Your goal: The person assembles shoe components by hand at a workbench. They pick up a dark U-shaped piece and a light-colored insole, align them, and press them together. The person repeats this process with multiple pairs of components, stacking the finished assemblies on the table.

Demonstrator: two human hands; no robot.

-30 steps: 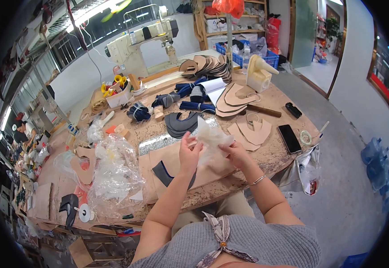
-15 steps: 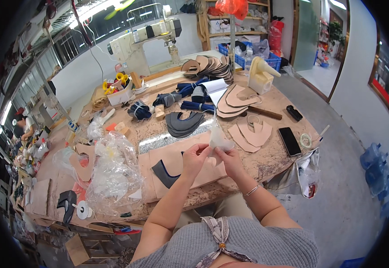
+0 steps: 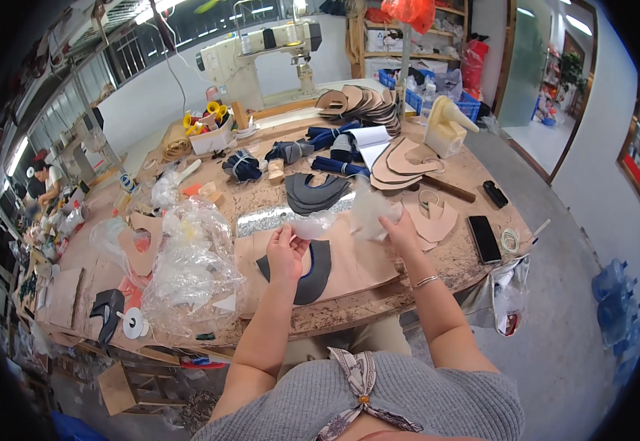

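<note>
My left hand [image 3: 285, 252] pinches a small strip of whitish translucent film [image 3: 314, 225]. A larger crumpled piece of the same film [image 3: 368, 212] hangs from the closed fingers of my right hand [image 3: 402, 229]. The two pieces are apart. Beneath my left hand, a dark grey U-shaped piece with a blue inner edge [image 3: 315, 278] rests on a beige sheet [image 3: 360, 268]. Just beyond the hands lies a stack of similar grey curved pieces [image 3: 318, 192], by a speckled metallic strip [image 3: 261, 220].
Crumpled clear plastic [image 3: 191, 275] covers the table's left part. Bundled navy and grey pieces [image 3: 243, 166], beige curved pieces [image 3: 397, 165] and a beige dispenser [image 3: 446, 131] stand farther back. A black phone [image 3: 484, 239] lies at right. Behind stands a sewing machine [image 3: 254, 62].
My hands were together on one bit of film; now they are apart, each with a piece. The grey U-shaped piece shows more fully. The whole view has shifted slightly.
</note>
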